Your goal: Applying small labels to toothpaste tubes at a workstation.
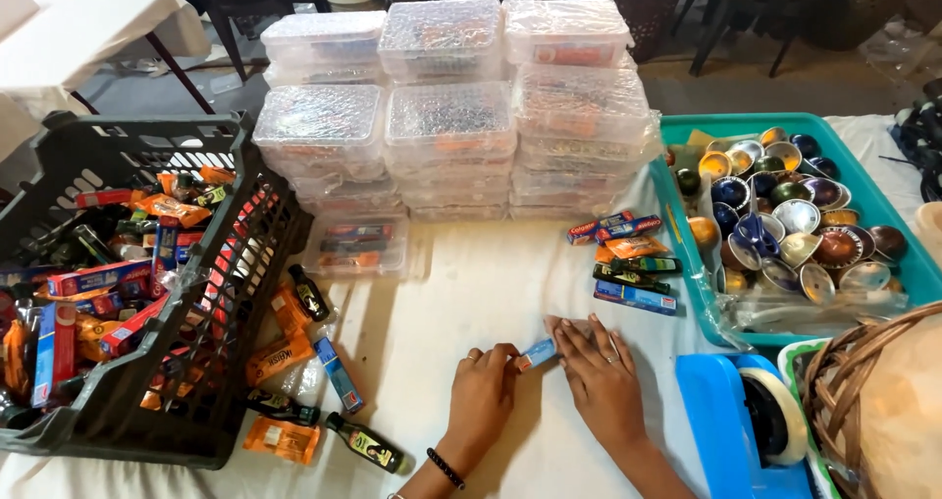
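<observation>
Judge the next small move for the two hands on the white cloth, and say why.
Probably lift the small blue box off the white cloth and carry it toward the open clear plastic case by the stacked cases. The left hand pinches one end and the right hand lies flat against the other, so the grip looks settled, and that case already holds similar small items.

Matt white tablecloth [471, 293]; glossy clear plastic boxes [446, 126]; shiny foil cups [800, 234]; woven wicker basket [844, 381].

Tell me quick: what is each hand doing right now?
Left hand: closed grip on one end of a small blue box.
Right hand: fingers open, lying flat on the white tablecloth, touching the box's other end.
</observation>
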